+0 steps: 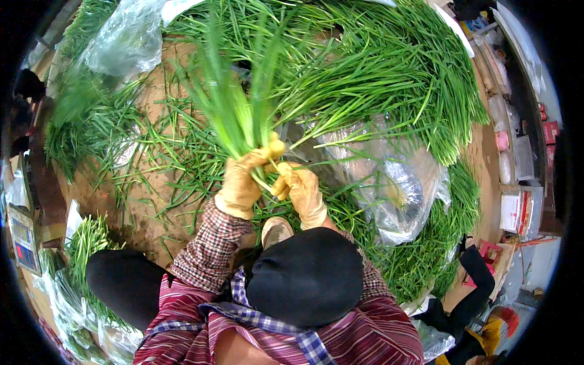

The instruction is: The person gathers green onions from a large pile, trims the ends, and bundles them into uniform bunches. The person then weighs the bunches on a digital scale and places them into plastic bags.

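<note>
In a yellowish glove, my left hand (pixel 242 185) grips a bunch of green chives (pixel 242 121) near its pale lower ends. The leaves fan out upward from the fist, blurred at the tips. My right hand (pixel 302 194), gloved alike, is close against the bunch's base, its fingers curled and pinching a thin stalk there. A few pale stem ends (pixel 261 181) stick out between the two hands. Beyond my right hand, a large heap of chives (pixel 388 77) lies with its leaves mostly pointing up and right.
Loose leaves (pixel 182 155) are strewn over the brown floor (pixel 146 205). Clear plastic sheeting (pixel 388 187) lies at right, another plastic bag (pixel 125 41) at upper left. More chives (pixel 89 242) stand by my left knee. A shelf with boxes (pixel 515 212) lines the right; another person's dark sleeve (pixel 477 273) shows lower right.
</note>
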Demonstrator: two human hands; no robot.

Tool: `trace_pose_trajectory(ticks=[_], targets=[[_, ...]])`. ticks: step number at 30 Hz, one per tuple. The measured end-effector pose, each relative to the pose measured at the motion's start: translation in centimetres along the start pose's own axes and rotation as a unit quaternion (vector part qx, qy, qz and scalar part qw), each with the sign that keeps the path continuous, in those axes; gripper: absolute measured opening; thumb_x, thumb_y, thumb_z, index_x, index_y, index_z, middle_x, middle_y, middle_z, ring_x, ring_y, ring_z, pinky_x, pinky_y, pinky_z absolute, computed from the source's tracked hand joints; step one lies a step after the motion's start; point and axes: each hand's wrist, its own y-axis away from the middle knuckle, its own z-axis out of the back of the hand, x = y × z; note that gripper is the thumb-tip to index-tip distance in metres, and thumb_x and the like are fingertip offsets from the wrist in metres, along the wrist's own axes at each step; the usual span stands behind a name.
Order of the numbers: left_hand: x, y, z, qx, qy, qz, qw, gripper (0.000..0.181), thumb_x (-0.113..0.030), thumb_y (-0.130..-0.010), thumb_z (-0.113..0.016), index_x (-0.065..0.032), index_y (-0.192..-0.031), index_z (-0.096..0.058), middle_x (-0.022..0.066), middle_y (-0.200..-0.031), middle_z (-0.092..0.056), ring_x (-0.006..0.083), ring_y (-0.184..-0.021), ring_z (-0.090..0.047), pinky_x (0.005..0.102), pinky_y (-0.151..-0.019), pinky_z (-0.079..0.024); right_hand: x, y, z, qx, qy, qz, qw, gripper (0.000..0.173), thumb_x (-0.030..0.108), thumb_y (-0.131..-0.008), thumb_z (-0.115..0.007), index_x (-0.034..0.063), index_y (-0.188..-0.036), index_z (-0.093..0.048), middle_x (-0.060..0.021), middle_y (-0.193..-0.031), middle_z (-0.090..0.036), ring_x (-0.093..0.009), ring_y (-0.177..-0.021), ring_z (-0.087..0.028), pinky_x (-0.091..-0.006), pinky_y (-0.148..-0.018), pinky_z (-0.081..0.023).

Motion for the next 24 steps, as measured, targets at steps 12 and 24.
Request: trace_pose_trajectory(ticks=[12,24], targets=[[-7.7,-1.1,2.9,0.088,0.144,-0.126,0.978,0.043,-0.006,-0.088,-0.058,0.0083,-0.125,-0.043,0.0047,-0.083,-0.059,0.0048,-0.058,-0.046,0.0180,-0.054,-0.042,-3.9,-2.2,4.6,-0.148,-0.382,-0.131,0.903,0.031,0.030,-0.091,-0.054,0.0012,-0.100,-0.062,-0.0027,-0.068,-0.062,-0.008,-0.055,-0.051,-0.0217,-0.046,-0.037],[-0.7,-0.6,0.5,0.043,-0.075,0.017,0.996,0.037,-0.009,-0.078,-0.063,0.0053,-0.112,-0.057,0.0173,-0.106,-0.064,0.0257,-0.093,-0.064,0.0353,-0.082,-0.052,0.5,-0.3,-1.3,0.017,-0.003,-0.033,0.999,0.021,0.012,-0.088,-0.056,0.0032,-0.069,-0.055,0.0022,-0.055,-0.048,-0.005,-0.047,-0.042,-0.0234,-0.043,-0.034]])
